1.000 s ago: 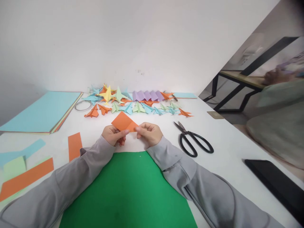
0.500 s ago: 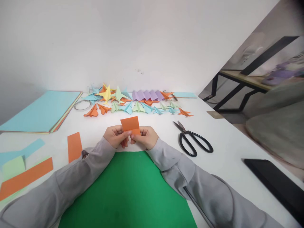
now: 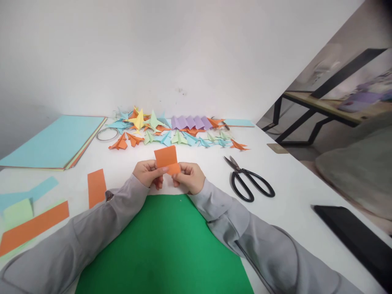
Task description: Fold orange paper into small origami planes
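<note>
A small folded orange paper [image 3: 166, 159] stands upright between both my hands, just above the white table [image 3: 202, 163]. My left hand [image 3: 148, 173] pinches its lower left edge and my right hand [image 3: 189, 177] pinches its lower right edge; both are closed on it. Grey sleeves cover both my forearms. A large green sheet [image 3: 165, 249] lies flat right below my hands.
Black scissors [image 3: 248, 183] lie to the right. Several folded paper shapes [image 3: 171, 132] sit in a row at the back. A stack of coloured paper [image 3: 55, 143] with a tape roll [image 3: 107, 134] is at the left; orange strips [image 3: 96, 187], blue scraps and a black slab [image 3: 358, 241] lie near the edges.
The orange paper went from a wider tilted piece to a narrower upright rectangle. My hands drew closer together and then stayed almost still.
</note>
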`<action>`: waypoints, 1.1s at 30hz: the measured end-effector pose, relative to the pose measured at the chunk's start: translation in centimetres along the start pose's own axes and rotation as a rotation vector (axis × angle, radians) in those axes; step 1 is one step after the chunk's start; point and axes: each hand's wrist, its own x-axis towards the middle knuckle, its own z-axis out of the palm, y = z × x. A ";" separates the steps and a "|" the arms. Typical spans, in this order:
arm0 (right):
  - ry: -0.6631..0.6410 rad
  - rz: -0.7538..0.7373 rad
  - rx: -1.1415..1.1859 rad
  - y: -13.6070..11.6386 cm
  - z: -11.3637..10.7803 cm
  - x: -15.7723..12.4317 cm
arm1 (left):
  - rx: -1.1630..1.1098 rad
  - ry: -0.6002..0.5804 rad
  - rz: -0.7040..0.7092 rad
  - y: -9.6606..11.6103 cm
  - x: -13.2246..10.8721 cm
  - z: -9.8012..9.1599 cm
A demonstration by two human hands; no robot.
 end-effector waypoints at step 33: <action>-0.059 -0.042 0.003 1.2 0.1 0.2 | 0.040 -0.046 0.091 -1.1 0.4 -0.2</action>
